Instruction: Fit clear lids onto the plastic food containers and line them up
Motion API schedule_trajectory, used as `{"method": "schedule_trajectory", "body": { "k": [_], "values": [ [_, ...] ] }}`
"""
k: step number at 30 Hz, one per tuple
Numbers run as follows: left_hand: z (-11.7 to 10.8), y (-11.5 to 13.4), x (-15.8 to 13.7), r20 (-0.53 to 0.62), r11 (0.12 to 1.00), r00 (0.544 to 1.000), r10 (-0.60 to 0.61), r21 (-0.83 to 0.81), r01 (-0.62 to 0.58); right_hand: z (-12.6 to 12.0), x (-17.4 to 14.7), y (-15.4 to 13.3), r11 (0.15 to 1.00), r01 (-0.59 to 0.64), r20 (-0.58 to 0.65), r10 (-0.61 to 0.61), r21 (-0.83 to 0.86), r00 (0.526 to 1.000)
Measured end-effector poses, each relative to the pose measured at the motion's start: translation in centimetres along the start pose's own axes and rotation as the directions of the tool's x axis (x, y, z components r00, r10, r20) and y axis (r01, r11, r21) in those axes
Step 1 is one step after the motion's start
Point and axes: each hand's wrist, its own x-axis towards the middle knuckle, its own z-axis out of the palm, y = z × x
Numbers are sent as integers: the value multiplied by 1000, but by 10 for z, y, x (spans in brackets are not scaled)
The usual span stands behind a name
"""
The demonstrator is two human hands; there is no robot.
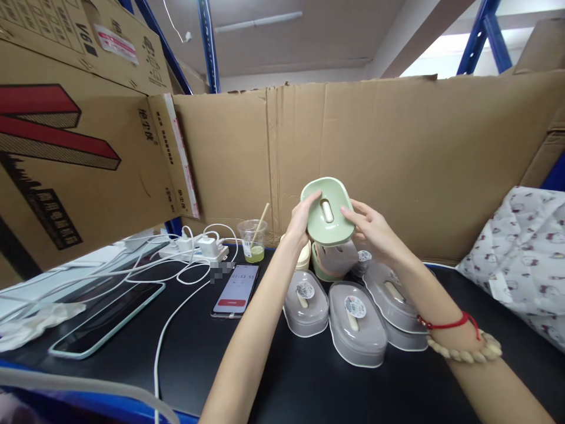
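Both hands hold up a light green lid (338,227) with a pale oblong handle in its sunken middle. My left hand (302,217) grips its left side, thumb on top. On the right edge, my right hand (371,227) has its thumb on the upper face and the other fingers behind. Just below the lid stands a container (333,262) with a greenish base, partly hidden. Translucent grey lidded boxes (357,330) with round stickers lie on the black table under my hands, including a smaller box (306,312) to the left. A cream round container (303,257) is half hidden behind my left wrist.
A phone with a lit timer (236,291) and a dark-screened tablet (108,318) lie at left. White cables run from a power strip (194,250). A plastic cup (253,241) holds green liquid and a straw. Cardboard (397,159) walls the back; a patterned bag (521,259) sits at right.
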Motion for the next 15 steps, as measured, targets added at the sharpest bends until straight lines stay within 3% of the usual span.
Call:
{"method": "schedule_trajectory", "body": {
  "k": [4, 8, 12, 15],
  "values": [
    [4, -4, -1, -75, 997, 995, 70, -33, -73, -4, 0, 0, 999, 39, 50, -41, 27, 998],
    [2, -6, 2, 10, 995, 998, 59, -82, -58, -6, 0, 2, 996, 83, 111, -85, 22, 990],
    [-3, -2, 5, 71, 998, 996, 56, -29, -54, -4, -2, 2, 998, 57, 159, -62, 36, 985],
    [-6, -1, 8, 45, 998, 998, 36, 44, -38, -6, -2, 0, 996, 41, 208, -22, -86, 978]
  ]
}}
